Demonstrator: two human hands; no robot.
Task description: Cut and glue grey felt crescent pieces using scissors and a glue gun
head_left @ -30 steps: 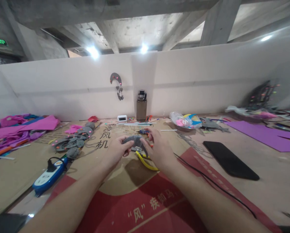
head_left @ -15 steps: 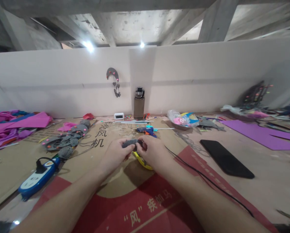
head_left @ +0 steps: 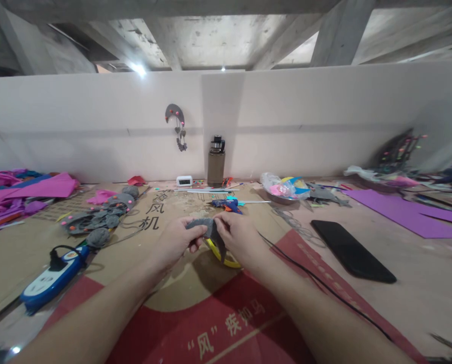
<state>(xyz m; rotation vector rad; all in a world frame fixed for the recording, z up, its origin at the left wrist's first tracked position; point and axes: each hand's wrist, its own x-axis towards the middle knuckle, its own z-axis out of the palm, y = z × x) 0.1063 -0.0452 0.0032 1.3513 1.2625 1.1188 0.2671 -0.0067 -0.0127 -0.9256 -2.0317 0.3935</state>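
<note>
A dark grey piece of felt [head_left: 203, 226] is stretched between my two hands above the cardboard. My left hand [head_left: 180, 237] pinches its left end, thumb on top. My right hand [head_left: 233, 235] grips the other end, where a strip of the felt hangs down between the hands. Below them lies a yellow ring-shaped thing [head_left: 231, 263], partly covered by the felt and my right hand. Just behind my hands rests a blue glue gun [head_left: 228, 204].
A power strip [head_left: 55, 278] and grey felt decorations [head_left: 104, 215] lie left. A black phone [head_left: 352, 250], purple sheets [head_left: 392, 210] and a bowl of wrapped bits [head_left: 284, 189] are right. A bottle [head_left: 216, 164] stands by the wall; a black cable [head_left: 316, 278] crosses the cardboard [head_left: 188, 283].
The felt, bunched up between the fingers before, is now spread more open, with a strip hanging down. My hands have stayed in nearly the same place.
</note>
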